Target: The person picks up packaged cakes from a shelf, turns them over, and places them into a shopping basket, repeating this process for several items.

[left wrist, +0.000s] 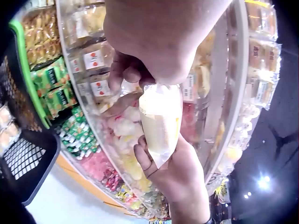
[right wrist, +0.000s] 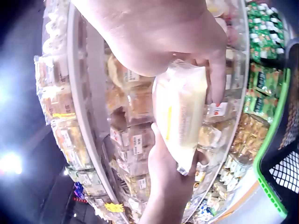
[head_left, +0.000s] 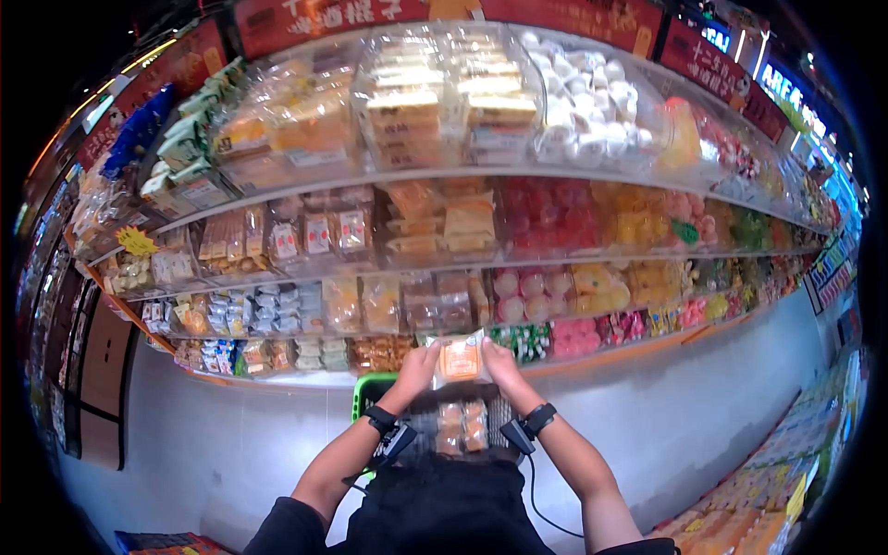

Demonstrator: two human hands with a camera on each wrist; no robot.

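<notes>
A clear-wrapped packet [head_left: 460,360] with an orange label is held up between both hands in front of the shelves. At its left end the left hand [head_left: 418,368] grips it; the right hand [head_left: 502,363] grips its right end. Seen edge-on in the left wrist view, the packet [left wrist: 160,123] looks pale and thick, its wrapper narrowing at the ends. The right wrist view shows the packet [right wrist: 180,112] with the right hand [right wrist: 173,37] at its upper end and the left hand [right wrist: 170,182] at its lower end.
Below the hands is a black basket with a green rim [head_left: 359,407], holding wrapped packs [head_left: 462,427]. Tiered shelves [head_left: 444,268] of packaged snacks curve across the front. More packaged goods [head_left: 740,509] stand at the lower right. A cable [head_left: 538,509] hangs from the right wrist.
</notes>
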